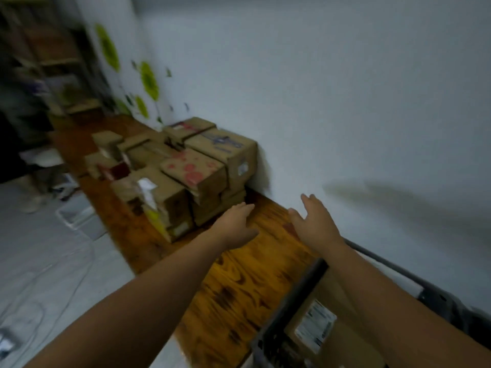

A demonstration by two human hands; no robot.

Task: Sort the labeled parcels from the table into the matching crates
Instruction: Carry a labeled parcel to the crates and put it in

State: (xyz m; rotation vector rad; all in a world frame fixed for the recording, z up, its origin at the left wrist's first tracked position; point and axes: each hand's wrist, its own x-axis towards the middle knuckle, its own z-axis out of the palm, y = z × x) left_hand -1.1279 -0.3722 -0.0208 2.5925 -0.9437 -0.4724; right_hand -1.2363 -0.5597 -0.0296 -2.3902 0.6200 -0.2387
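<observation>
ITEM: parcels (186,171), cardboard, approx a dozen. Stacked in two layers on the wooden table (255,274), hard against the white wall (345,102). Pile's long axis runs along the wall, away from the person, toward upper left. Labels too blurred to read.

- Top layer, near end: box w/ red blotches (196,171); behind it, box w/ blue print (225,147).
- Bottom layer, near end: low plain box (218,208). Likely the first pick.

HANDS: both empty, fingers straight and spread.
- Left hand (233,224): fingertips just at the low plain box; contact can't be told. The nearer hand.
- Right hand (314,221): over bare table next to the wall, apart from the pile, which lies ahead and to its left.

CONTAINERS:
- Dark crate (300,296), lower right, on the near end of the table. Holds one brown labelled parcel (316,325), label up; the rest is out of view.
- Pale tub (77,216) on the floor, left of the table. Contents not visible.
</observation>
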